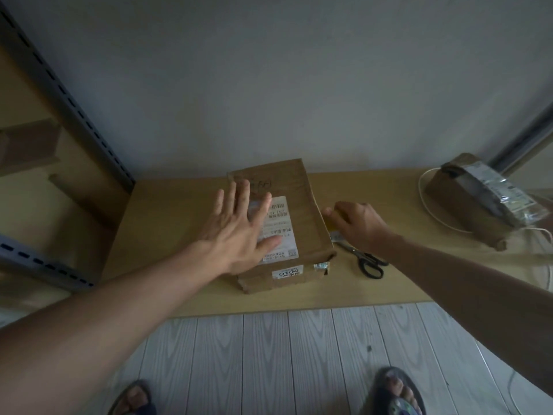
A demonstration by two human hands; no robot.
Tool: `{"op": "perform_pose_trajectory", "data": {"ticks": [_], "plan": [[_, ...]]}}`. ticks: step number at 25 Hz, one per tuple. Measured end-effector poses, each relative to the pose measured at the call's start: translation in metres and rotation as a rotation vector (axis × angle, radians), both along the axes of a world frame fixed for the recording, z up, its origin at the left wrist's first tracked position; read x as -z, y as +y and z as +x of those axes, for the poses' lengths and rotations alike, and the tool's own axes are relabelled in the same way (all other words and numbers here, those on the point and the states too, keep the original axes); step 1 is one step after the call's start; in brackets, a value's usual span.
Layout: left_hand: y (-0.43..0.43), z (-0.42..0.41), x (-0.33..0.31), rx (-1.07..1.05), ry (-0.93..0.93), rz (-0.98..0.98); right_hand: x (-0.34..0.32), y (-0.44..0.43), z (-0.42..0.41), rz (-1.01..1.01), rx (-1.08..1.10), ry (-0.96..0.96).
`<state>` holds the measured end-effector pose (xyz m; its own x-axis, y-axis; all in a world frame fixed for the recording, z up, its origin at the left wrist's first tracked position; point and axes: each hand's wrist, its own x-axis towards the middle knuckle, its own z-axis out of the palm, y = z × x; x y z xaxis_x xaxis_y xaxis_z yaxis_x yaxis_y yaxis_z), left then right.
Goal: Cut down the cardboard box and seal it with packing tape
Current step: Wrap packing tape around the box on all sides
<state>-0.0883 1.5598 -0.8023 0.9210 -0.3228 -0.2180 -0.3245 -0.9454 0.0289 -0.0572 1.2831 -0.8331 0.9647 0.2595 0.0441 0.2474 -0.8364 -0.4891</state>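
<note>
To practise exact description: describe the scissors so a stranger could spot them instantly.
Find the tan wooden table against the wall. Just right of the labelled cardboard box, nearer than the right hand, lie the scissors. Only they have black looped handles and thin blades.

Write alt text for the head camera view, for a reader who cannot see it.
A person's left hand, fingers spread, lies over the top of a labelled cardboard box on a wooden table. The right hand curls round a yellowish object beside the box, with black-handled scissors on the table just nearer the camera.
</note>
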Motion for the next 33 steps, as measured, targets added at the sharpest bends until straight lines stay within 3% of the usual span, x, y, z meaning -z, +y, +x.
{"op": "perform_pose_trajectory", "data": {"ticks": [3,7,11,16,19,23,25,27,30,33], "plan": [[-0.062,-0.008,-0.014,-0.294,0.187,-0.174,0.001,0.002,0.0,0.051,0.048,0.034],[-0.125,-0.007,-0.027,-0.578,0.273,-0.181,-0.002,0.0,0.004,0.075,0.089,0.122],[-0.129,-0.007,-0.021,-0.619,0.263,-0.362,-0.012,-0.003,0.007,0.068,0.116,0.099],[-0.099,-0.017,-0.024,-0.567,0.179,-0.643,-0.044,0.005,0.009,0.244,0.117,-0.04],[-0.05,-0.023,-0.025,-0.568,0.123,-0.893,-0.068,0.028,0.01,0.333,0.057,-0.068],[0.003,-0.028,-0.033,-0.52,0.17,-1.551,-0.101,0.076,0.015,0.423,-0.036,-0.026],[0.013,-0.033,-0.03,-0.587,0.182,-1.744,-0.117,0.102,0.019,0.478,-0.105,0.01],[0.023,-0.036,-0.018,-0.574,0.112,-1.661,-0.121,0.124,0.022,0.459,-0.155,0.02],[0.041,-0.029,-0.014,-0.359,0.08,-1.396,-0.115,0.145,0.026,0.503,-0.133,0.095],[0.049,-0.011,-0.029,-0.166,0.031,-0.941,-0.114,0.147,0.028,0.533,-0.133,0.167]]}}
